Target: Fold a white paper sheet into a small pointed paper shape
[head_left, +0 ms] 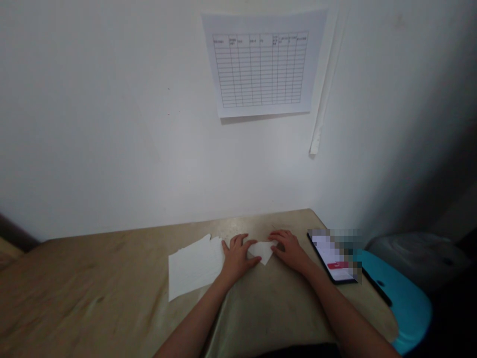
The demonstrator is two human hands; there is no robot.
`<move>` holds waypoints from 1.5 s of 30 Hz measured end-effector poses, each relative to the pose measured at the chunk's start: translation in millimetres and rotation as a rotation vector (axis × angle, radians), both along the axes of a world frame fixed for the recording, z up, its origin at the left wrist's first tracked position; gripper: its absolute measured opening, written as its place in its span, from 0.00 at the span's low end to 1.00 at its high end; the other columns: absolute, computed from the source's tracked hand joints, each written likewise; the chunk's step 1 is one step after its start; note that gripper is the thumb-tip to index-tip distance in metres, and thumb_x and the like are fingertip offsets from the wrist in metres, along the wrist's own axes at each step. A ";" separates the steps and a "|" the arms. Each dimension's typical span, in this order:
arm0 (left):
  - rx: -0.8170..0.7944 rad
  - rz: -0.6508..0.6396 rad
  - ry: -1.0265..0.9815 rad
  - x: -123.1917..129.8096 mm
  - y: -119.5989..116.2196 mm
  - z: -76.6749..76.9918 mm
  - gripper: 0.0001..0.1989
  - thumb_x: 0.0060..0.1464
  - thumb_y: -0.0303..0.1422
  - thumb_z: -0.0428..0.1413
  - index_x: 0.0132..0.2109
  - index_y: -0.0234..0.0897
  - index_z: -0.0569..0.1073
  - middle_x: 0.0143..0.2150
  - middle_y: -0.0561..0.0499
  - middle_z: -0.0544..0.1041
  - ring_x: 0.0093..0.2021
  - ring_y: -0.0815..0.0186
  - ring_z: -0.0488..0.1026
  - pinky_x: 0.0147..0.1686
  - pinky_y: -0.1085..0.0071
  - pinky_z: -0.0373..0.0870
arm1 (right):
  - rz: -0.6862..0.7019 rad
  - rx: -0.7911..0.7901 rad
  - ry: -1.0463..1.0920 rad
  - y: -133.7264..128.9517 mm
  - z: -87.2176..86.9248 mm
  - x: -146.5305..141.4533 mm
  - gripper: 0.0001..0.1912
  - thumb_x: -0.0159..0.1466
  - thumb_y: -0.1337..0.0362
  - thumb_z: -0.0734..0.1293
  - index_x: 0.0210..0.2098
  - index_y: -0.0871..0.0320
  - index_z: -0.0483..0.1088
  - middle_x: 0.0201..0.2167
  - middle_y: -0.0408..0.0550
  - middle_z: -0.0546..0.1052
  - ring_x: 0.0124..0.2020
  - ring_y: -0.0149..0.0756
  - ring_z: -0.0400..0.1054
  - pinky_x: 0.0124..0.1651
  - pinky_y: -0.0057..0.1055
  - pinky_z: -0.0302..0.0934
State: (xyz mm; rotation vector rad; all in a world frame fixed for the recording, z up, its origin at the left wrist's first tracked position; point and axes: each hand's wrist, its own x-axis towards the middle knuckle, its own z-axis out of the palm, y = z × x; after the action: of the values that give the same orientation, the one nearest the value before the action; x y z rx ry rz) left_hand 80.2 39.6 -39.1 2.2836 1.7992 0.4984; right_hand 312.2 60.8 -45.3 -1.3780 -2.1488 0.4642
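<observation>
A small piece of white folded paper [264, 252], with a point toward me, lies on the covered table between my two hands. My left hand [238, 256] holds its left side with thumb and index finger, while the other fingers are spread beside it. On the opposite side, my right hand [288, 250] grips the right edge between thumb and fingers. Just left of my left hand lie white paper sheets [194, 268] with an uneven far edge, partly hidden by that hand.
A phone [331, 261] with a lit, partly blurred screen lies at the table's right side. Beyond that edge is a turquoise stool or chair seat [404, 298]. A printed grid sheet [263, 69] hangs on the wall behind the brown-covered table [108, 293].
</observation>
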 end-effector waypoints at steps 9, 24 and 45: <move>0.104 -0.102 -0.046 2.1 -0.4 0.5 0.27 0.49 0.38 0.67 0.56 0.59 0.73 0.67 0.49 0.63 0.67 0.48 0.57 0.65 0.32 0.37 | 0.066 0.056 0.102 -1.5 -6.0 -7.9 0.10 0.63 0.66 0.67 0.43 0.53 0.75 0.48 0.50 0.75 0.55 0.44 0.63 0.61 0.44 0.54; 0.243 -0.056 -0.143 1.9 -1.7 3.8 0.23 0.51 0.34 0.64 0.55 0.49 0.74 0.63 0.47 0.68 0.65 0.50 0.60 0.66 0.37 0.42 | -0.120 0.106 0.403 9.1 -14.1 -3.1 0.06 0.60 0.61 0.69 0.29 0.55 0.72 0.45 0.51 0.78 0.49 0.43 0.70 0.57 0.43 0.59; 0.074 -0.044 -0.233 10.5 -3.1 -4.6 0.15 0.59 0.43 0.59 0.52 0.50 0.73 0.60 0.50 0.75 0.66 0.52 0.61 0.65 0.30 0.28 | 0.049 0.071 0.218 -8.3 -5.6 -20.1 0.18 0.60 0.69 0.63 0.45 0.47 0.78 0.48 0.46 0.79 0.54 0.43 0.69 0.68 0.57 0.37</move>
State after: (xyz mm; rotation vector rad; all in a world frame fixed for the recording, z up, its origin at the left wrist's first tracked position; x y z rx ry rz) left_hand 90.7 36.5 -43.7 2.2004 1.6405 0.7987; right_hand 292.2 52.5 -50.9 -1.1813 -2.0050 0.5264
